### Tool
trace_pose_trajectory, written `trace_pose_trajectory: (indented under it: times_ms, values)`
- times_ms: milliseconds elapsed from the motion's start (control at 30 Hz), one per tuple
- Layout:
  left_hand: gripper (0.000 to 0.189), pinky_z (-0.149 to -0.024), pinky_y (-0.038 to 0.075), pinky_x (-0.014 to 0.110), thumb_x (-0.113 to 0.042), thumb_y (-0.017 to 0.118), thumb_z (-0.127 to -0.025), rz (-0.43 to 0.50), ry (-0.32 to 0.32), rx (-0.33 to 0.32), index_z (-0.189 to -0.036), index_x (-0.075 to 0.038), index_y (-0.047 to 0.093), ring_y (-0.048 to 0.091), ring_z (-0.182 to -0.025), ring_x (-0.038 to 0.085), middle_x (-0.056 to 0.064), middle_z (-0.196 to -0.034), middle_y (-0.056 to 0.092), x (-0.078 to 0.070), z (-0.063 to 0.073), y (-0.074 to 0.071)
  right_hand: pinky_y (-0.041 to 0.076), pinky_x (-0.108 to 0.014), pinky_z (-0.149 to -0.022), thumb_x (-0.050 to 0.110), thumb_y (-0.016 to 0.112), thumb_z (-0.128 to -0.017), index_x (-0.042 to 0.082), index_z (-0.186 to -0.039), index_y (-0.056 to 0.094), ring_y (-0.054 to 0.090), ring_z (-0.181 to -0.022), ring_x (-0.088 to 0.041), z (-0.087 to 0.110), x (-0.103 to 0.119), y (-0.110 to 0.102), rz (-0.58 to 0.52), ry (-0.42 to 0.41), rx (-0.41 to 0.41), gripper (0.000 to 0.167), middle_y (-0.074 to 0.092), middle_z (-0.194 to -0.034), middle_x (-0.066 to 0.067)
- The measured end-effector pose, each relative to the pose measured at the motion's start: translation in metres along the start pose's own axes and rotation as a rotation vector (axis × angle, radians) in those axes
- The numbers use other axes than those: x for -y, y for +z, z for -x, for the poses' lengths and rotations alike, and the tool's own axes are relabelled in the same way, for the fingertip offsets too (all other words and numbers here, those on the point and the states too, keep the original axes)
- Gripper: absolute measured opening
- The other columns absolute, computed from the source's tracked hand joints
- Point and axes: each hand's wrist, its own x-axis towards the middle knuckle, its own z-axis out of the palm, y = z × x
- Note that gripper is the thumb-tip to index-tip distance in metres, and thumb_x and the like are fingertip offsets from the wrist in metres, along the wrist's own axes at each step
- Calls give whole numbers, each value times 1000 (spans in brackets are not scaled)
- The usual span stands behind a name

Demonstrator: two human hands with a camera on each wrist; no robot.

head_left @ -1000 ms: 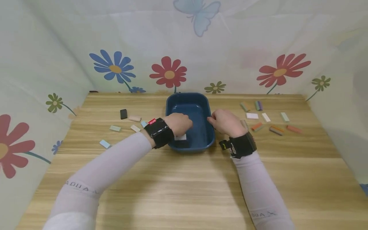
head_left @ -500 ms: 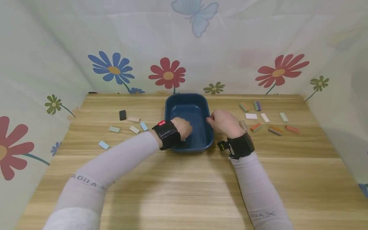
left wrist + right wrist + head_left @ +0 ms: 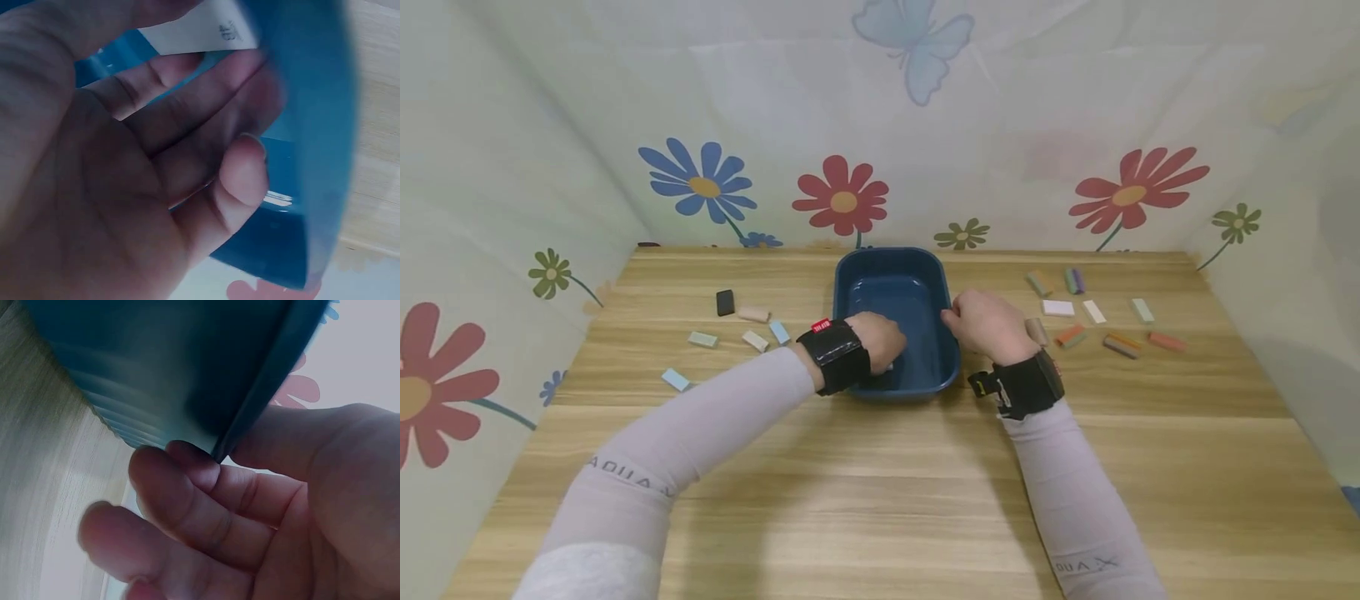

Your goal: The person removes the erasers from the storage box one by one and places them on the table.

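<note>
A dark blue plastic basin [image 3: 921,292] stands at the middle of the wooden table. Inside it, near the front left corner, my left hand [image 3: 880,340] reaches down and pinches a white eraser [image 3: 200,30] with small dark print between thumb and forefinger. The other fingers curl loosely beside it. In the head view that hand hides nearly all of the eraser. On the basin's right side, my right hand [image 3: 988,323] grips the rim, thumb on one face of the wall and fingers on the other.
Left of the basin lie several small blocks, among them a black one [image 3: 725,302], a beige one [image 3: 754,314] and a light blue one [image 3: 676,380]. Several more, including a white [image 3: 1057,308] and an orange-green one [image 3: 1071,336], lie right. A flowered cloth [image 3: 1000,125] borders the table.
Inside the basin, my left hand has moved slightly right and nearer the front, now covering most of the white eraser seen beneath it earlier. My right hand keeps its place on the rim.
</note>
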Motion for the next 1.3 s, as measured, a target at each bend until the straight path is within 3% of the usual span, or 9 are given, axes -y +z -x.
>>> trace_pose_trajectory:
  times_ms: [267,500,667,767,1067,1300]
  values:
    - [44,-74,49,31,-26,76,-83,77,117,-97,-124,-15,62,58,-82,15,-1,-98,65,5,1,-17,37,-32,-47,31,52,-99,12,-63,55,50,-54,-19,0,1,1,1,21,4,40,51,-58,-1]
    - [53,-71,47,31,-33,67,-88,203,67,-189,-135,-14,50,57,-82,17,-1,-98,60,24,22,-45,38,-32,-47,31,52,-100,12,-65,57,51,-53,-19,0,2,1,-9,43,17,40,52,-58,-1]
    - [44,-68,48,32,-26,64,-88,310,45,-270,-127,-9,50,57,-78,20,3,-92,59,45,48,-54,37,-33,-47,31,51,-99,13,-61,55,51,-52,-19,0,1,2,-14,40,-10,43,51,-57,-1]
    - [40,-65,49,32,-25,65,-87,355,14,-285,-120,-9,50,58,-76,20,5,-91,59,56,61,-41,38,-34,-47,31,52,-99,13,-60,53,51,-53,-20,1,0,3,-7,28,-30,43,52,-57,-1]
    - [33,-63,47,31,-24,66,-85,531,-66,-379,-113,-10,55,57,-71,18,2,-85,61,77,96,26,37,-34,-47,30,53,-98,14,-58,50,50,-53,-20,2,3,5,-4,10,-48,43,51,-56,0]
    - [34,-68,47,36,-21,66,-87,568,-120,-314,-116,-6,57,57,-72,22,6,-85,61,92,96,51,37,-35,-48,30,53,-98,13,-62,55,52,-56,-20,1,3,4,0,32,-51,40,53,-60,-2]
